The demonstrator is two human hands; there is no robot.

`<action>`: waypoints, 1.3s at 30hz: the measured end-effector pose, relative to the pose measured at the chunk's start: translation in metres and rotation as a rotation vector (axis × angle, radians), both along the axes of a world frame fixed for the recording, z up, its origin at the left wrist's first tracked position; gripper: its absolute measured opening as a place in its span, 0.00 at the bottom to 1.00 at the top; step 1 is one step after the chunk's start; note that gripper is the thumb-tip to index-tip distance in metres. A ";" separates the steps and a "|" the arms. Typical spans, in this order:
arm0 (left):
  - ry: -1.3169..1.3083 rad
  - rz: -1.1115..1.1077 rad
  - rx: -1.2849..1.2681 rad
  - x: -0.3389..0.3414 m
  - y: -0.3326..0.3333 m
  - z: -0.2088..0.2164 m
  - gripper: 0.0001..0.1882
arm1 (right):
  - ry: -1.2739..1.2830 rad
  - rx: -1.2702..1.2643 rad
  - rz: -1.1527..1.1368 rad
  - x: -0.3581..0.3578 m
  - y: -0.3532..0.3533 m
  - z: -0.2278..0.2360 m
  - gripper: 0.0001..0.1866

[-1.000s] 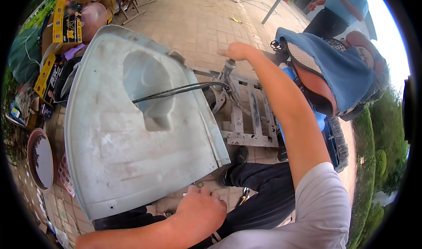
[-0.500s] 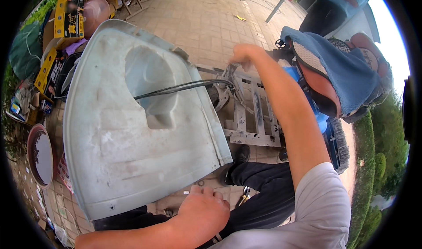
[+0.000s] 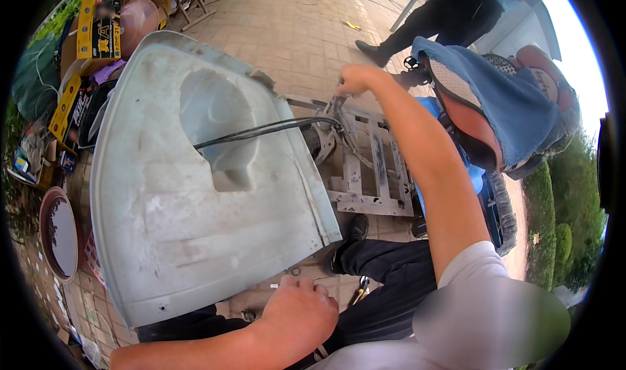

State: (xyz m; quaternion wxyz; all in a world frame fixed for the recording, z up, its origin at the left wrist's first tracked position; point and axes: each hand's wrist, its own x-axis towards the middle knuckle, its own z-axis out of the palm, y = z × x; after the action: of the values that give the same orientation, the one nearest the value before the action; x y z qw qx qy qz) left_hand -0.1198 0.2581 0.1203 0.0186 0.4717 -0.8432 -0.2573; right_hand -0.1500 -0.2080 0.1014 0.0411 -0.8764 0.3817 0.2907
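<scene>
A pale blue-grey vehicle panel (image 3: 176, 220) with a large cut-out leans before me at the left. Black cables (image 3: 261, 132) run out of its opening to a grey metal frame (image 3: 355, 174) on the paving. My right hand (image 3: 357, 79) is stretched forward, its fingers closed at the top of a dull grey upright piece (image 3: 337, 106) by the frame; what exactly it grips is partly hidden. Resting over my leg, close to the panel's lower right edge, my left hand (image 3: 300, 311) has its fingers curled with nothing visible in them.
Yellow-handled pliers (image 3: 360, 290) lie by my leg. A round basin (image 3: 59, 233) and boxes (image 3: 98, 34) stand at the left. At the right is a seat draped with a blue cloth (image 3: 495, 102). Another person (image 3: 450, 14) stands beyond it.
The person at the far right has moved left, with a leg and shoe now in sight. My view has shifted slightly; both my hands keep their places.
</scene>
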 end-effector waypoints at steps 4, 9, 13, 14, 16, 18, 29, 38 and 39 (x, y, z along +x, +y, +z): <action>0.014 0.007 -0.011 -0.001 0.001 -0.001 0.10 | -0.259 0.026 0.294 -0.017 -0.007 -0.007 0.25; 0.015 0.010 -0.001 0.000 0.001 0.000 0.10 | -0.014 -0.071 0.052 0.004 0.010 -0.001 0.23; -0.003 0.012 0.019 -0.001 0.001 0.000 0.10 | -0.479 0.325 0.273 -0.005 0.022 0.011 0.27; 0.007 0.024 0.013 -0.002 0.002 -0.001 0.10 | -0.438 0.169 0.217 0.003 0.017 0.008 0.28; 0.034 0.016 -0.013 -0.004 0.002 -0.004 0.10 | -0.344 -0.161 0.077 0.009 0.006 0.013 0.31; 0.027 0.011 -0.008 -0.003 0.003 -0.004 0.10 | -0.217 -0.083 0.085 0.009 0.013 0.011 0.31; 0.009 0.005 -0.043 0.000 0.005 -0.001 0.10 | -0.680 0.296 -0.008 0.010 0.016 0.016 0.42; 0.007 -0.019 -0.085 -0.003 0.006 -0.005 0.08 | -0.446 -0.102 -0.046 0.005 0.000 0.005 0.43; -0.001 -0.014 -0.085 -0.003 0.007 -0.007 0.08 | -0.378 -0.145 0.038 0.005 0.003 0.002 0.43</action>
State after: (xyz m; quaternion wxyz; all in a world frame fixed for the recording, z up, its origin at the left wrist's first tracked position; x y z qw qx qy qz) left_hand -0.1230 0.2652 0.1137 0.0363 0.4647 -0.8567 -0.2210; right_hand -0.1446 -0.2054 0.1037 0.0435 -0.9231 0.3706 0.0934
